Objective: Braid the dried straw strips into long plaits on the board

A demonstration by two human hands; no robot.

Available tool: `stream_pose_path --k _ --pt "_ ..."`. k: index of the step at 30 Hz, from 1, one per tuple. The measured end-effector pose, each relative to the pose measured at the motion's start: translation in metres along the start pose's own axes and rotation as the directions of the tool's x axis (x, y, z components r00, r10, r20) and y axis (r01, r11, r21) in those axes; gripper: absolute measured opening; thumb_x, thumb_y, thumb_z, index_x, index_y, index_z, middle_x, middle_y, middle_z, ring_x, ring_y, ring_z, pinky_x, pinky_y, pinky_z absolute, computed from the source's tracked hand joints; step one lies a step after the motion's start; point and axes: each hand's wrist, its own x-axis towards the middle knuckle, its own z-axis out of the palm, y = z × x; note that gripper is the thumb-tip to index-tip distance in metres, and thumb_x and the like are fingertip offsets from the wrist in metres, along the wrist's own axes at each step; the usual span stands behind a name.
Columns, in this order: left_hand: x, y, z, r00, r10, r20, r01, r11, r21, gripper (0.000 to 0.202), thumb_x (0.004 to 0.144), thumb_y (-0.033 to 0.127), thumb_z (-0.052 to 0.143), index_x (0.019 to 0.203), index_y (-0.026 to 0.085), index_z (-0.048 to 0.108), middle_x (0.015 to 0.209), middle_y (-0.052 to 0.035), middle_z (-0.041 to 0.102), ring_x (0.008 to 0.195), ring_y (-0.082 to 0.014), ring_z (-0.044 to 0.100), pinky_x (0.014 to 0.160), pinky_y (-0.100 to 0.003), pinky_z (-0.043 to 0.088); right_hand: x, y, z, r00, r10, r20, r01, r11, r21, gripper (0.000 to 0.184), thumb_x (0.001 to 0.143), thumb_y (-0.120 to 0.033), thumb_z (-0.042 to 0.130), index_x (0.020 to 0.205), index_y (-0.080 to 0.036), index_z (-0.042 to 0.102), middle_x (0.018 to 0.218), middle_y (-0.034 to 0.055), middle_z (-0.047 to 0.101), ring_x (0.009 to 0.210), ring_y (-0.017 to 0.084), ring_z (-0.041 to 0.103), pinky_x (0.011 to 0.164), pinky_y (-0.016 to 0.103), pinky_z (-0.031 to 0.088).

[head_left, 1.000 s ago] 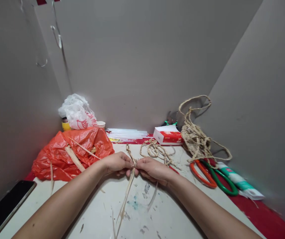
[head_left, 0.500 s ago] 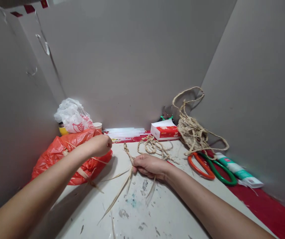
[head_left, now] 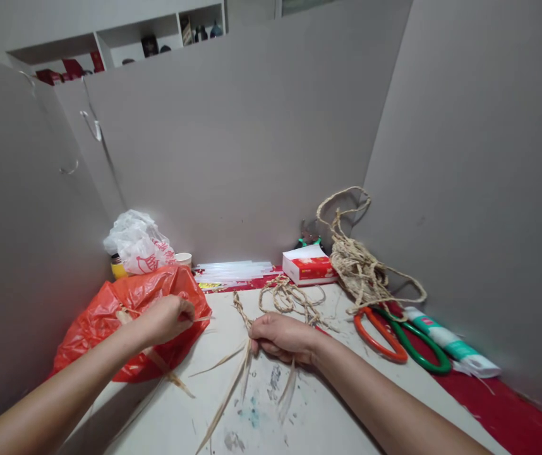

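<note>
My right hand (head_left: 283,337) pinches a short braid of dry straw (head_left: 241,308) just above the white tabletop. Its plaited end points away from me, and loose straw strands (head_left: 227,395) fan out below the fingers. Over the red plastic bag (head_left: 105,316), my left hand (head_left: 169,319) is closed, its fingertips pinched together. A thin pale straw strand (head_left: 204,318) sticks out to the right from those fingertips. More straw strips (head_left: 167,370) poke out of the bag under the left wrist.
Behind the hands lie a thin braided cord (head_left: 290,296), clear sticks (head_left: 233,272) and a red-and-white box (head_left: 309,265). To the right are a rope bundle (head_left: 359,268), orange-and-green handles (head_left: 422,354) and a rolled packet (head_left: 453,341). Grey panels (head_left: 233,151) enclose the table.
My left hand has moved back and down to the left over the red bag, and a strand now shows at its fingertips. The right hand keeps its hold. The view has tilted up.
</note>
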Motion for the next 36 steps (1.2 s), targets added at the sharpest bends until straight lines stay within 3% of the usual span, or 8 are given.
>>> stream_pose_path --k 5,10,14,18,20,26,31,36 --pt "0.0 0.03 0.012 0.998 -0.05 0.042 0.064 0.886 -0.459 0.026 0.07 0.019 0.047 0.091 0.017 0.063 0.064 0.0019 0.059 0.055 -0.0103 0.049 0.052 -0.019 0.035 0.001 0.001 0.0 1.0 0.007 0.002 -0.007 1.0 -0.004 0.017 0.072 -0.02 0.045 0.062 -0.014 0.057 0.032 -0.0089 0.031 0.028 0.005 0.016 0.028 0.018 0.01" --pt "0.009 0.047 0.057 0.987 -0.128 0.098 0.161 0.786 -0.597 0.025 0.071 0.027 0.048 0.083 0.014 0.064 0.059 -0.0003 0.06 0.048 -0.0105 0.048 0.046 -0.02 0.033 0.0 0.001 0.0 1.0 0.022 0.008 -0.022 1.0 -0.009 0.019 0.074 -0.023 0.045 0.064 -0.014 0.058 0.032 -0.009 0.031 0.028 0.005 0.016 0.027 0.018 0.01" --pt "0.012 0.051 0.072 0.98 -0.165 0.11 0.198 0.8 -0.567 0.026 0.072 0.032 0.046 0.077 0.014 0.065 0.059 -0.0012 0.06 0.048 -0.0108 0.048 0.047 -0.02 0.033 0.0 0.001 -0.001 1.0 0.013 0.013 -0.013 1.0 0.014 0.019 0.075 -0.023 0.045 0.064 -0.014 0.058 0.033 -0.0089 0.031 0.028 0.005 0.016 0.027 0.018 0.011" --pt "0.004 0.056 0.062 0.991 -0.13 -0.014 0.118 0.939 -0.324 0.02 0.066 0.022 0.048 0.067 0.016 0.067 0.061 -0.0017 0.062 0.057 -0.0117 0.05 0.054 -0.021 0.033 -0.001 0.002 -0.002 1.0 0.022 0.022 -0.023 0.999 0.024 0.019 0.075 -0.024 0.045 0.065 -0.014 0.058 0.034 -0.009 0.031 0.028 0.005 0.016 0.027 0.018 0.011" --pt "0.001 0.058 0.058 0.993 -0.116 -0.034 0.104 0.962 -0.252 0.02 0.064 0.02 0.049 0.07 0.017 0.068 0.064 -0.0014 0.063 0.058 -0.0119 0.05 0.054 -0.022 0.032 -0.001 0.002 -0.003 1.0 0.021 0.023 -0.021 1.0 0.023 0.02 0.075 -0.024 0.045 0.065 -0.014 0.058 0.034 -0.0089 0.032 0.028 0.005 0.017 0.027 0.018 0.012" --pt "0.012 0.059 0.067 0.99 -0.136 -0.026 0.118 0.926 -0.359 0.021 0.066 0.027 0.052 0.076 0.017 0.067 0.067 -0.0009 0.063 0.059 -0.012 0.052 0.053 -0.021 0.032 -0.001 0.002 -0.002 0.999 0.022 0.024 -0.022 1.0 0.016 0.019 0.076 -0.023 0.044 0.065 -0.014 0.057 0.033 -0.0096 0.03 0.028 0.004 0.014 0.027 0.017 0.011" --pt "0.021 0.059 0.077 0.995 -0.095 -0.013 0.082 0.917 -0.391 0.018 0.066 0.023 0.05 0.073 0.016 0.065 0.064 0.0001 0.061 0.058 -0.011 0.05 0.052 -0.021 0.032 -0.001 0.003 -0.001 0.999 0.029 0.023 -0.03 0.999 0.023 0.019 0.075 -0.022 0.043 0.065 -0.014 0.057 0.033 -0.0096 0.029 0.028 0.004 0.014 0.027 0.017 0.011" --pt "0.015 0.057 0.07 0.994 -0.082 0.071 0.104 0.913 -0.395 0.013 0.064 0.021 0.051 0.067 0.016 0.063 0.062 0.0007 0.059 0.057 -0.0104 0.048 0.053 -0.02 0.033 -0.001 0.002 -0.002 0.999 0.039 0.022 -0.039 0.999 0.021 0.019 0.076 -0.023 0.044 0.066 -0.013 0.057 0.033 -0.0098 0.03 0.027 0.004 0.015 0.027 0.017 0.012"
